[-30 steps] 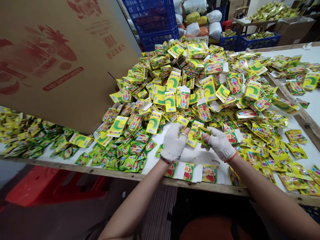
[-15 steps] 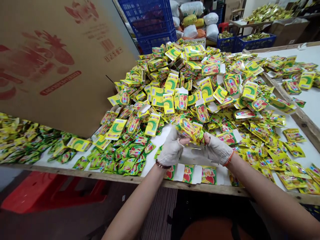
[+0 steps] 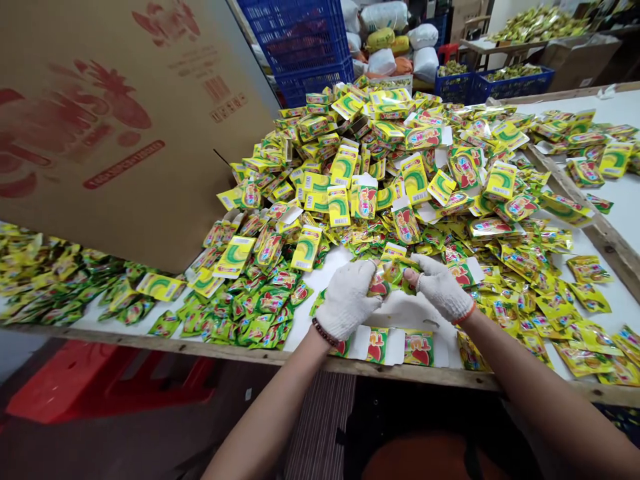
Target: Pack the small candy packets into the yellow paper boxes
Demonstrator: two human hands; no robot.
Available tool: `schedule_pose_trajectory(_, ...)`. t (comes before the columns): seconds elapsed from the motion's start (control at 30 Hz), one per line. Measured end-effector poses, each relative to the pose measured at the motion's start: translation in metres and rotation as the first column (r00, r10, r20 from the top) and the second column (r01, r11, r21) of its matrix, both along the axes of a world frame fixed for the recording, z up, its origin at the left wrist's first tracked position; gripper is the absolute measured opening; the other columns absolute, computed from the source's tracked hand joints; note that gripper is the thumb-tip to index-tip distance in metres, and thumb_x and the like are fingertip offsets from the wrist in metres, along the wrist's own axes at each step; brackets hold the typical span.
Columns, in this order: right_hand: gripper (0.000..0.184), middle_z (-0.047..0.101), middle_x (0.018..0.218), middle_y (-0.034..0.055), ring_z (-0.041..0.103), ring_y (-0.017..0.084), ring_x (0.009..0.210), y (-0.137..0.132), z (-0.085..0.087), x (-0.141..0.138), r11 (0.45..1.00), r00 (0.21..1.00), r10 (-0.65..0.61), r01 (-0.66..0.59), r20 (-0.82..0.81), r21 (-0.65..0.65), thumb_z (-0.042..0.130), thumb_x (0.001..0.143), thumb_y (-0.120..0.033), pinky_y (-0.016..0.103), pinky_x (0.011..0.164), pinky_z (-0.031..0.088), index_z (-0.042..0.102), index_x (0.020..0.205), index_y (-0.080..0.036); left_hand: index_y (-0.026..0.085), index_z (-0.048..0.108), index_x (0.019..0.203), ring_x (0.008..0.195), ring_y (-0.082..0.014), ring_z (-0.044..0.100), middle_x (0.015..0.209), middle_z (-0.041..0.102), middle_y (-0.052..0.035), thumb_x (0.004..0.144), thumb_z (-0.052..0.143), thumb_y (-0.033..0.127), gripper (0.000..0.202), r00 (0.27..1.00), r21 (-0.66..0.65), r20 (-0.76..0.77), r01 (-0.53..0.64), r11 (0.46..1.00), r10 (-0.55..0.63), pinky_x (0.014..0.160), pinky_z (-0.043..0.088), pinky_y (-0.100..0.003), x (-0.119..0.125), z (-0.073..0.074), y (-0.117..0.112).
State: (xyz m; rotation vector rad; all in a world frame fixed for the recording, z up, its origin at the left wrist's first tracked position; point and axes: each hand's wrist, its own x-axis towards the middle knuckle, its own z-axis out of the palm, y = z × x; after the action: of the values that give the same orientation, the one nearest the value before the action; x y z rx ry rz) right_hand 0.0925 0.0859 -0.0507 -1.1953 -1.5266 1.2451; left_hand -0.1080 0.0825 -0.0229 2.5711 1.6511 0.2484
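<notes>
Both my hands wear whitish fingerless-tipped gloves and meet over the white tabletop. My left hand [image 3: 350, 300], back of the glove upward, is closed around a small candy box [image 3: 379, 287] with a watermelon print, mostly hidden by the fingers. My right hand [image 3: 443, 288] pinches a green candy sachet [image 3: 399, 272] between thumb and fingers, close against the box. Below them a row of flat open-ended candy cartons [image 3: 419, 348] lies along the table edge. Loose green sachets [image 3: 260, 300] are heaped left of my hands, yellow sachets [image 3: 540, 293] to the right.
A large pile of filled yellow boxes [image 3: 345, 167] rises behind my hands. A big brown carton [image 3: 150, 167] stands at the left. Wooden strips [image 3: 610, 247] border the table. Blue crates [image 3: 310, 47] and sacks [image 3: 383, 63] are behind; a red stool [image 3: 65, 387] sits below.
The candy box has been lowered and turned. My left hand has rolled over it, back now upward, and my right hand has shifted slightly right and up.
</notes>
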Motion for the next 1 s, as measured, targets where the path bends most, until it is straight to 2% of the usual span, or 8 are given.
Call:
schedule_pose_trajectory(0.1,0.039,0.072,0.089,0.0053,0.058,0.015,0.068,0.003,0.0,0.007,0.999,0.998,-0.033,0.033,0.05,0.005,0.062,0.085,-0.044,0.028,0.062,0.049,0.069,0.112,-0.017,0.017,0.06,0.114,0.099,-0.0292,0.063,0.102,0.067,-0.0115,0.077,0.066,0.03,0.04,1.0,0.019,-0.002,-0.009,1.0,0.009,0.084,0.05,-0.039,-0.005,-0.003,0.001)
schedule_pose_trajectory(0.23,0.035,0.074,0.103,0.0053,0.067,0.019,0.086,0.003,0.007,0.011,0.993,0.993,0.118,-0.118,0.032,-0.009,0.068,0.081,-0.037,0.03,0.076,0.054,0.073,0.109,-0.018,0.017,0.06,0.118,0.098,-0.0288,0.062,0.103,0.067,-0.01,0.078,0.065,0.03,0.043,0.999,0.045,-0.039,0.03,0.999,-0.028,0.083,0.05,-0.04,-0.007,-0.001,-0.005)
schedule_pose_trajectory(0.33,0.033,0.076,0.1,0.0038,0.068,0.02,0.086,0.002,0.007,0.013,0.983,0.98,0.182,-0.179,0.084,-0.043,0.067,0.082,-0.037,0.03,0.077,0.054,0.075,0.108,-0.017,0.016,0.06,0.12,0.1,-0.0293,0.062,0.107,0.067,-0.0107,0.078,0.066,0.029,0.044,0.997,0.051,-0.065,0.045,0.998,-0.042,0.084,0.05,-0.041,-0.002,-0.002,-0.011)
schedule_pose_trajectory(0.57,0.025,0.075,0.102,0.0051,0.068,0.022,0.093,-0.001,-0.001,0.008,0.967,0.954,0.076,-0.141,0.29,0.211,0.065,0.083,-0.028,0.033,0.085,0.052,0.075,0.105,-0.021,0.017,0.06,0.122,0.101,-0.0305,0.062,0.113,0.067,-0.0116,0.078,0.066,0.028,0.046,0.987,0.173,-0.124,0.127,0.977,-0.107,0.082,0.049,-0.044,0.006,-0.016,-0.017)
schedule_pose_trajectory(0.7,0.019,0.074,0.091,0.0034,0.065,0.019,0.081,-0.003,-0.001,0.003,0.977,0.953,-0.004,-0.061,0.304,0.205,0.065,0.083,-0.026,0.03,0.075,0.05,0.074,0.098,-0.02,0.017,0.062,0.119,0.097,-0.0294,0.062,0.11,0.068,-0.0108,0.079,0.065,0.029,0.041,0.988,0.196,-0.124,0.116,0.974,-0.093,0.078,0.049,-0.042,0.01,-0.016,-0.016)
schedule_pose_trajectory(0.8,0.017,0.073,0.093,0.0043,0.063,0.019,0.081,-0.005,0.001,-0.001,0.97,0.944,-0.085,0.005,0.32,0.243,0.062,0.085,-0.023,0.029,0.074,0.047,0.072,0.098,-0.019,0.017,0.061,0.12,0.097,-0.0296,0.063,0.109,0.068,-0.011,0.08,0.064,0.031,0.043,0.993,0.186,-0.106,0.068,0.98,-0.048,0.078,0.049,-0.042,0.015,-0.017,-0.016)
schedule_pose_trajectory(0.87,0.019,0.072,0.094,0.0044,0.063,0.018,0.083,-0.006,0.002,-0.003,0.962,0.959,-0.079,0.002,0.271,0.273,0.058,0.086,-0.02,0.029,0.075,0.047,0.07,0.1,-0.019,0.016,0.06,0.123,0.1,-0.0294,0.063,0.11,0.068,-0.011,0.08,0.064,0.031,0.046,0.997,0.17,-0.071,0.053,0.984,-0.042,0.08,0.049,-0.042,0.016,-0.02,-0.015)
schedule_pose_trajectory(1.0,0.027,0.07,0.089,0.0014,0.061,0.015,0.077,-0.006,0.003,-0.002,0.976,0.985,0.067,-0.098,0.157,0.196,0.057,0.083,-0.017,0.028,0.074,0.049,0.067,0.108,-0.018,0.015,0.06,0.123,0.098,-0.0286,0.063,0.108,0.068,-0.0104,0.08,0.064,0.03,0.046,0.999,0.146,-0.041,0.038,0.989,-0.032,0.081,0.049,-0.041,0.01,-0.02,-0.012)
